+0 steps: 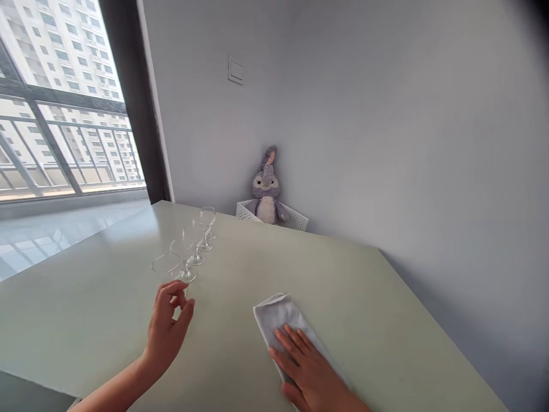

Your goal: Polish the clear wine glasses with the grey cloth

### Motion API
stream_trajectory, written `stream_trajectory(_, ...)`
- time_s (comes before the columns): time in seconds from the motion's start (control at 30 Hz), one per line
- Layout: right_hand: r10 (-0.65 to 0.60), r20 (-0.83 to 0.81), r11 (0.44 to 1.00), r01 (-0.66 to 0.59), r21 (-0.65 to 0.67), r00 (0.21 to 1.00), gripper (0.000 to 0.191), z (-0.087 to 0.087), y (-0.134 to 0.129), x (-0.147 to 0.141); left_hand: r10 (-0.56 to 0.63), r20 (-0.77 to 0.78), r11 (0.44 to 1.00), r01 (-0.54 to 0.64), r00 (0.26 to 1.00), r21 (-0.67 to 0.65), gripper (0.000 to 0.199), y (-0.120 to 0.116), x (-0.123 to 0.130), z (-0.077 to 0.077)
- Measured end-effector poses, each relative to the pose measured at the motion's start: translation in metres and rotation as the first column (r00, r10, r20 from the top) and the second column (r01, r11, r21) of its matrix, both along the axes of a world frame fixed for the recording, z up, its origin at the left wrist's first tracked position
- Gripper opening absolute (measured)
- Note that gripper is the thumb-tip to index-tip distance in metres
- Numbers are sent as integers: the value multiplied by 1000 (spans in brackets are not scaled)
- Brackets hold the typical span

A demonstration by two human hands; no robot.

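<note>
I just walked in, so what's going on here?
The person's right hand lies flat on a folded white cloth on the table. The left hand, fingers curled, is at the near end of a row of wine glasses; whether it touches one is unclear. A purple plush toy sits in a white basket beyond.

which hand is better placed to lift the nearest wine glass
Left, probably: the left hand is beside the nearest wine glass, while the right hand lies flat on the white cloth, farther away.
</note>
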State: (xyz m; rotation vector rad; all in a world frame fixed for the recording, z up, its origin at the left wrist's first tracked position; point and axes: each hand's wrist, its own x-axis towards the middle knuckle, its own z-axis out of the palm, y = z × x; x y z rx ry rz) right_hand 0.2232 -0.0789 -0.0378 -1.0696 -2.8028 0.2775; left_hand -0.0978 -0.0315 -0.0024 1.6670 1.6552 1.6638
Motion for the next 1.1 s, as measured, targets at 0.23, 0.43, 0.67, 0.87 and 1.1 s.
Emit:
stream_trajectory(0.23,-9,-54,998,6,-69,998,46,19,64,-60,-430,-137,897,440,892,50,22,32,74,-11)
stream_trajectory(0.43,-106,-61,994,105,-28,992,48,1,166,-72,-468,-134,878,477,874,43,22,44,86,-40)
stream_trajectory(0.67,-500,94,863,504,-22,861,48,-2,262,-1,-461,-101,887,460,881,-37,18,48,79,-41)
stream_trajectory(0.87,-764,144,640,767,40,629,52,-7,283,111,-475,-65,878,467,878,-102,16,52,79,-43)
stream_trajectory(1.1,-918,194,367,926,87,346,56,-14,228,229,-438,-9,887,430,899,-167,14,54,78,-41)
